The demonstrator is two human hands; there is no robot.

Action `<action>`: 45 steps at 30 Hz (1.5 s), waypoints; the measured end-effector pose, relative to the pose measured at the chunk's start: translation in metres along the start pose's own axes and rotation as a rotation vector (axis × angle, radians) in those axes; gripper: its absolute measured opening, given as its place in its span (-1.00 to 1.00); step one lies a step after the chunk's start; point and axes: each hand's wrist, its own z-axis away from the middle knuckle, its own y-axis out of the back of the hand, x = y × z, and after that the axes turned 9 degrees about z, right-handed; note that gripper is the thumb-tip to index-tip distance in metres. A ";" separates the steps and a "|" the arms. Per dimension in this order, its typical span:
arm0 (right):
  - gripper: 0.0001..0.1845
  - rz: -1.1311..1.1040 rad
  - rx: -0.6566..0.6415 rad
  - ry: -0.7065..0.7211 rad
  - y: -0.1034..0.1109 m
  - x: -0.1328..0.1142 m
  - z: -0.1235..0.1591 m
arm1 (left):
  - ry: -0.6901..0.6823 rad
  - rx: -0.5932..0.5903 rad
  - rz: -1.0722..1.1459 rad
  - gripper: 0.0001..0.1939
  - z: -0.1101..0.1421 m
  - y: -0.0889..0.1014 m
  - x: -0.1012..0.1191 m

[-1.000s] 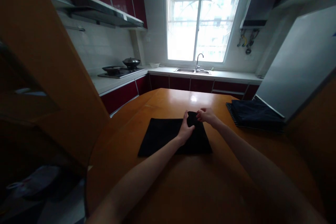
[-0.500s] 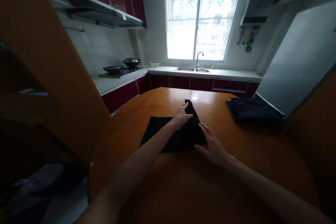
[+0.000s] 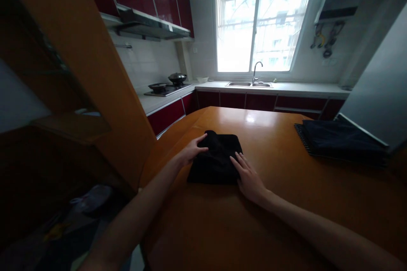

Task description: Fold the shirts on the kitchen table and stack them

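A black piece of folded cloth [image 3: 218,165], perhaps a garment, lies on the wooden table in front of me. My left hand [image 3: 192,150] grips its upper left edge, thumb and index finger over the fabric, where the cloth bulges up a little. On the right side of the cloth my right hand [image 3: 249,178] lies with its fingers stretched out, the fingertips resting on the fabric. Both hands touch the same cloth. The cloth is too dark for its layers to be told apart.
A stack of dark folded clothes [image 3: 343,139] lies at the right of the round-edged wooden table [image 3: 286,220]. Behind the table, a counter holds a sink [image 3: 240,84] and a stove with pans [image 3: 167,89]. A wooden frame [image 3: 104,72] stands at the left.
My left hand has brought the lifted part of the cloth over to the left, so the cloth is now more compact. My right hand remains at its right side. The view has turned slightly left.
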 end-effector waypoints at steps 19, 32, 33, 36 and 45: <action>-0.12 0.384 -0.131 0.268 0.015 -0.006 0.001 | 0.036 -0.004 -0.004 0.03 0.024 0.026 -0.029; -0.21 0.398 -0.166 0.324 0.018 -0.008 -0.003 | 0.016 -0.056 -0.452 -0.11 0.030 0.043 -0.016; -0.22 0.390 -0.172 0.339 0.018 -0.008 -0.003 | 0.053 -0.078 -0.470 -0.11 0.029 0.047 -0.016; -0.24 0.358 -0.196 0.399 0.018 -0.008 -0.006 | 0.043 -0.011 -0.674 -0.14 0.025 0.046 -0.017; -0.22 0.284 -0.292 0.448 0.020 -0.010 -0.015 | -0.400 -0.084 -1.323 -0.46 0.017 -0.047 -0.053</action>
